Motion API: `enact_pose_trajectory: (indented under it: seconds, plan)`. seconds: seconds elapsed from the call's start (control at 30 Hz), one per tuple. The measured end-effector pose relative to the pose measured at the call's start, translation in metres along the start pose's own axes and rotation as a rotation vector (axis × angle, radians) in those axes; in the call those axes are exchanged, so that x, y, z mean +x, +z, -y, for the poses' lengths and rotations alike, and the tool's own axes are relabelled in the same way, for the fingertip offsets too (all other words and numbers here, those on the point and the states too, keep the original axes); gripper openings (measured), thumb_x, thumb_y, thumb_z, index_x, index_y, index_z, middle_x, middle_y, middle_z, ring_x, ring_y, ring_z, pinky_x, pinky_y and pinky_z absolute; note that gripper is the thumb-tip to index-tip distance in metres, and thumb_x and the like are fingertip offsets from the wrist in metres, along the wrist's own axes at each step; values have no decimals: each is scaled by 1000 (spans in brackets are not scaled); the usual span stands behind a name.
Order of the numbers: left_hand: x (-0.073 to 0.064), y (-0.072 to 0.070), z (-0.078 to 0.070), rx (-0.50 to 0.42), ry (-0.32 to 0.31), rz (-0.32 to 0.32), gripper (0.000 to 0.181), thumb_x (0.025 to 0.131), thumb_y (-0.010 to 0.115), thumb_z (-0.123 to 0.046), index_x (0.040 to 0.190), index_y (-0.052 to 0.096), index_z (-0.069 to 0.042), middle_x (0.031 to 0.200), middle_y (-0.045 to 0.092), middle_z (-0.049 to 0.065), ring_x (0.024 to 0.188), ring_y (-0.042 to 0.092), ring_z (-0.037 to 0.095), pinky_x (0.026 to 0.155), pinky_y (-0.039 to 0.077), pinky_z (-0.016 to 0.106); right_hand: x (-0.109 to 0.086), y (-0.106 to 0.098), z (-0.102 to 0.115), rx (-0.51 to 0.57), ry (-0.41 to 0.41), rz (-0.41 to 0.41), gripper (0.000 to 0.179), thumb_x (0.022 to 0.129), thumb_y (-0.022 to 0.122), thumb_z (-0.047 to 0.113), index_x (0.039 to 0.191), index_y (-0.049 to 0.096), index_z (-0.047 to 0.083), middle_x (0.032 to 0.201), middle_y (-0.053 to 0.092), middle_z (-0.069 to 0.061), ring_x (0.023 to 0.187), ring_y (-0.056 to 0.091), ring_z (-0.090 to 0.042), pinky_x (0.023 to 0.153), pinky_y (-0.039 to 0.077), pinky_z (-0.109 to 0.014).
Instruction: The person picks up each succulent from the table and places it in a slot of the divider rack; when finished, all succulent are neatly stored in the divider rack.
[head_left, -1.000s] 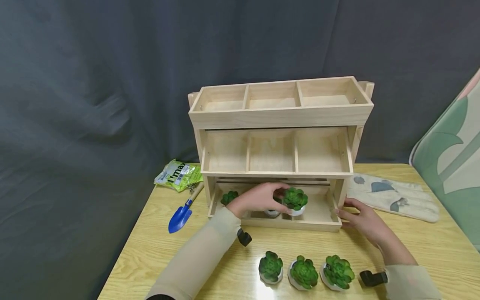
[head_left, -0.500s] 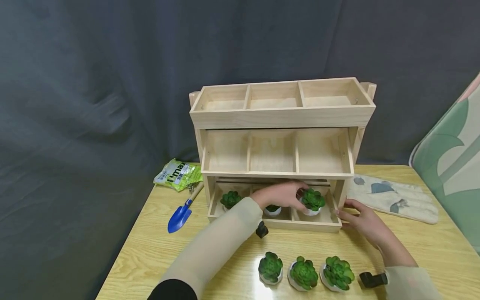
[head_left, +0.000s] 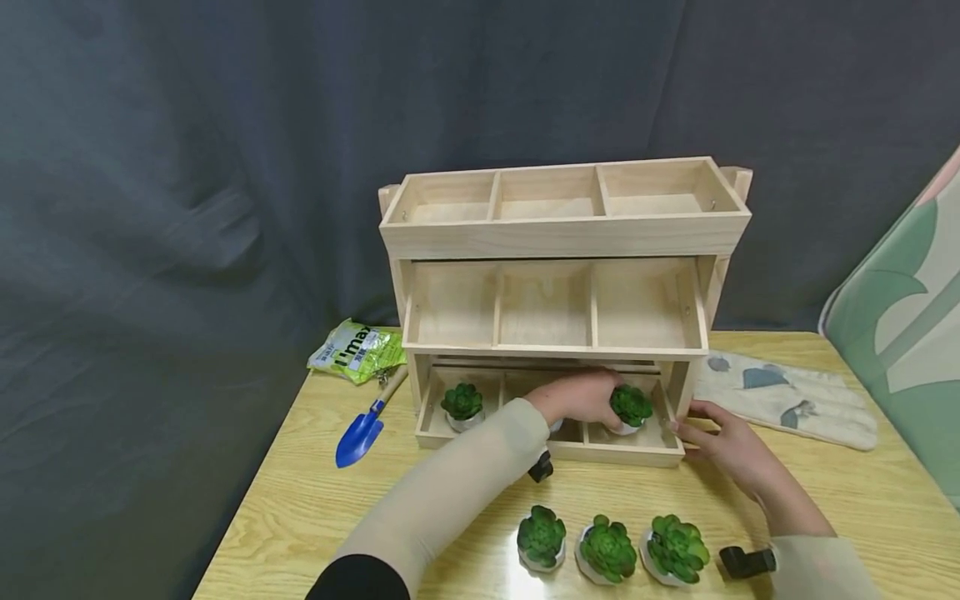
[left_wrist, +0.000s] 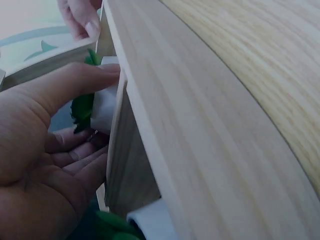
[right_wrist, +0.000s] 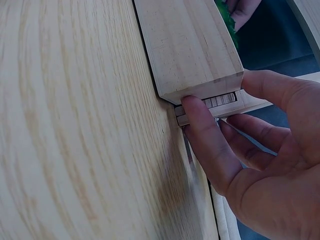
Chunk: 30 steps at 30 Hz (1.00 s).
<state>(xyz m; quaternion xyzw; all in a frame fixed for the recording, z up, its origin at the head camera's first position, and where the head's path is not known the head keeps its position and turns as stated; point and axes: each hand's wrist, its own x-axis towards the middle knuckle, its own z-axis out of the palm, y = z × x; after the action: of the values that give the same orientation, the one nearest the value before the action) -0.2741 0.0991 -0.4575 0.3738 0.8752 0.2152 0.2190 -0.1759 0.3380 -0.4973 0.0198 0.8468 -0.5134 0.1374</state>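
My left hand (head_left: 588, 396) grips a small potted succulent (head_left: 632, 405) inside the right compartment of the wooden plant stand's bottom tray (head_left: 615, 454). In the left wrist view the thumb and fingers close around its white pot (left_wrist: 104, 107), right at the tray's front wall. Another succulent (head_left: 462, 402) sits in the left compartment. A third, in the middle one, is mostly hidden by my left arm; its white pot (left_wrist: 152, 220) shows in the left wrist view. My right hand (head_left: 731, 446) holds the tray's right front corner (right_wrist: 205, 90), its fingers bent around the end.
Three potted succulents stand in a row on the table front: left (head_left: 542, 537), middle (head_left: 607, 550) and right (head_left: 675, 550). A blue trowel (head_left: 360, 437) and a green packet (head_left: 358, 350) lie left of the stand. Patterned gloves (head_left: 787, 396) lie right, and a dark curtain (head_left: 225, 167) hangs behind.
My left hand has carried the succulent rightward and lowered it into the right compartment. The left arm now covers most of the middle succulent. My right hand has stayed at the tray corner.
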Motion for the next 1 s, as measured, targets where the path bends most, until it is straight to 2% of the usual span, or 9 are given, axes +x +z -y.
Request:
enact_pose_trajectory:
  seconds: [0.13, 0.27, 0.3, 0.43, 0.5, 0.67, 1.0]
  plan:
    - [-3, 3, -3, -19, -14, 3, 33, 90, 86, -18, 118, 70, -12, 99, 72, -6, 80, 59, 3, 71, 50, 14, 0, 1, 0, -2, 5, 4, 76, 112, 57, 36, 163, 27, -11, 163, 28, -40, 139, 53, -57, 92, 66, -36]
    - [-12, 0, -5, -12, -22, 11, 53, 92, 85, -20, 138, 61, -12, 118, 72, -3, 91, 66, 5, 79, 52, 15, 1, 1, -1, -3, -6, 2, 75, 112, 58, 35, 163, 27, -11, 163, 29, -40, 140, 52, -58, 92, 66, -36]
    - [-16, -2, -6, -2, -27, 5, 62, 92, 85, -24, 146, 57, -12, 128, 71, -2, 98, 67, 5, 84, 53, 16, 1, 1, -1, -7, -10, -1, 74, 112, 57, 35, 163, 27, -11, 163, 29, -40, 140, 51, -59, 92, 66, -37]
    - [-34, -9, -6, 22, -25, -37, 88, 94, 82, -40, 166, 38, -16, 163, 53, 1, 128, 66, 11, 107, 55, 24, 2, -1, -2, -24, -5, -4, 74, 113, 56, 35, 163, 26, -11, 163, 29, -40, 141, 50, -60, 92, 66, -37]
    - [-44, -12, -6, 29, -21, -60, 95, 94, 81, -49, 170, 31, -20, 173, 40, -1, 145, 56, 12, 119, 48, 28, 2, -1, -2, -24, 2, 3, 74, 113, 56, 35, 163, 26, -12, 163, 28, -41, 141, 50, -59, 93, 66, -37]
    - [-66, -15, -5, 0, 31, -81, 89, 97, 78, -49, 169, 34, -22, 174, 38, -2, 158, 43, 17, 126, 43, 33, 3, -4, -3, -27, 8, 9, 78, 113, 55, 37, 163, 23, -13, 164, 25, -42, 142, 49, -60, 93, 66, -37]
    - [-97, -9, -7, -17, 89, -95, 86, 100, 74, -50, 169, 33, -21, 177, 31, 2, 160, 40, 19, 128, 39, 34, 3, -3, -1, -31, 3, 14, 80, 112, 58, 39, 163, 25, -13, 164, 26, -42, 141, 50, -60, 92, 66, -36]
